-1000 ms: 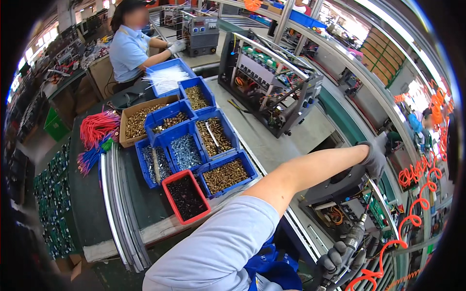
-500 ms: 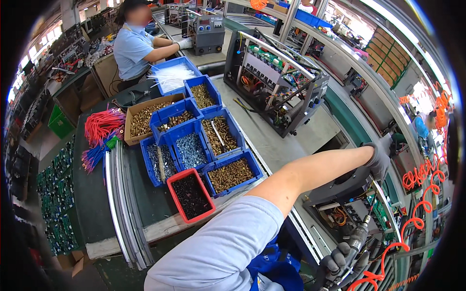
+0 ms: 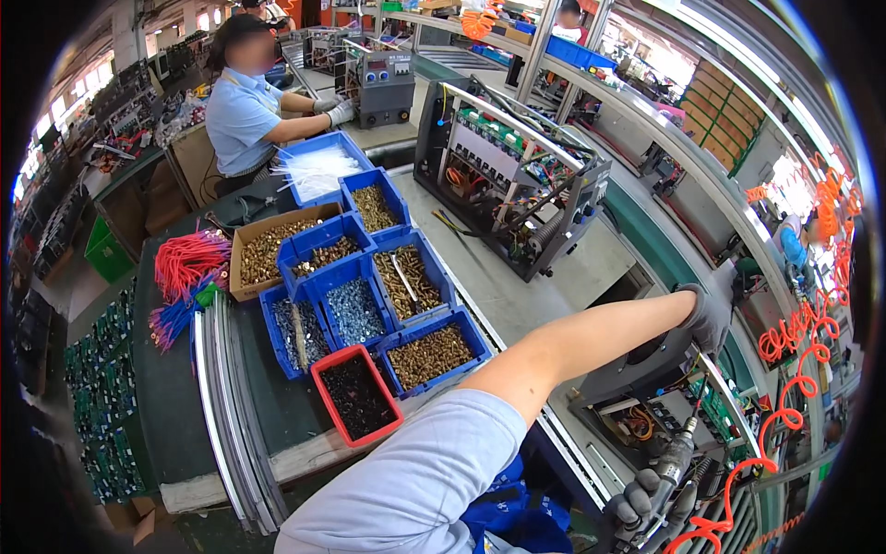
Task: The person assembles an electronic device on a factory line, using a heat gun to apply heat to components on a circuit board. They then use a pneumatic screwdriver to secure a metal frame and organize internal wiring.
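Note:
In a dark glove, my right hand [image 3: 637, 508] is closed around a grey air screwdriver [image 3: 672, 462] at the lower right. The tool is tilted, its bit pointing up toward the inside of an open machine chassis [image 3: 637, 420] with circuit boards and wires. Whether the bit touches a screw is too small to tell. My left arm stretches across to the chassis's far side. There my gloved left hand [image 3: 711, 319] bends down at the end of its pale top bar [image 3: 727, 392], fingers closed against it and partly hidden.
Blue bins [image 3: 429, 355] of brass and silver fasteners and a red bin [image 3: 357, 397] of black screws stand left of my arm. Another open chassis [image 3: 508, 175] sits farther up the line. Orange coiled hose [image 3: 766, 443] hangs at right. A co-worker [image 3: 245, 120] handles a grey unit [image 3: 383, 88].
The view has shifted slightly, so the bins sit lower and farther left. Both my hands stay at the chassis, and the screwdriver remains in my right hand.

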`<state>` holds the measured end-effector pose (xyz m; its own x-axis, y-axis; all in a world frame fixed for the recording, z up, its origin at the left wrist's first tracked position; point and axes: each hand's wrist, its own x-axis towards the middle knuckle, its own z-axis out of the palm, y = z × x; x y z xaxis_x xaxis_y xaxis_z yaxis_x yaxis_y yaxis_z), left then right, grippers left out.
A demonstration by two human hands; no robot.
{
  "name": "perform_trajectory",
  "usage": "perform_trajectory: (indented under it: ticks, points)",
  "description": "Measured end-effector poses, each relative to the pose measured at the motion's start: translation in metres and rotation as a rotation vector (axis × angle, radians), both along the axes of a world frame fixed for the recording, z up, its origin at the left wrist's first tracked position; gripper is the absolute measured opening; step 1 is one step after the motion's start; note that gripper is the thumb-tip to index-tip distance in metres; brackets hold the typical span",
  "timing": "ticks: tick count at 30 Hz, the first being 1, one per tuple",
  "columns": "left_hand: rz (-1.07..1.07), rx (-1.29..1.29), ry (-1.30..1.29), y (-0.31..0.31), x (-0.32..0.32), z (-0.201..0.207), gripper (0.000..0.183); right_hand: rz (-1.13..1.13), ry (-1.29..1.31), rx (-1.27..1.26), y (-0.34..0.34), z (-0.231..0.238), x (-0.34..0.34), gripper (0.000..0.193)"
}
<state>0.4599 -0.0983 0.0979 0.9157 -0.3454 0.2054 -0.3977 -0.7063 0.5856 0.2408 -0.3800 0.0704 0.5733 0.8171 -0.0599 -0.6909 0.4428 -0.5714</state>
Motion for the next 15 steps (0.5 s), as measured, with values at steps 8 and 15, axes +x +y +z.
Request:
perform_trajectory:
  ticks: [8, 15]
  points:
    - [-0.041, 0.181, -0.077, -0.008, 0.009, 0.003, 0.037, -0.047, 0.077, -0.024, 0.006, 0.013, -0.011, 0.047]
    - [-0.061, 0.199, -0.085, -0.012, 0.024, -0.003, 0.039, -0.03, 0.047, -0.016, 0.003, 0.007, -0.006, 0.045]
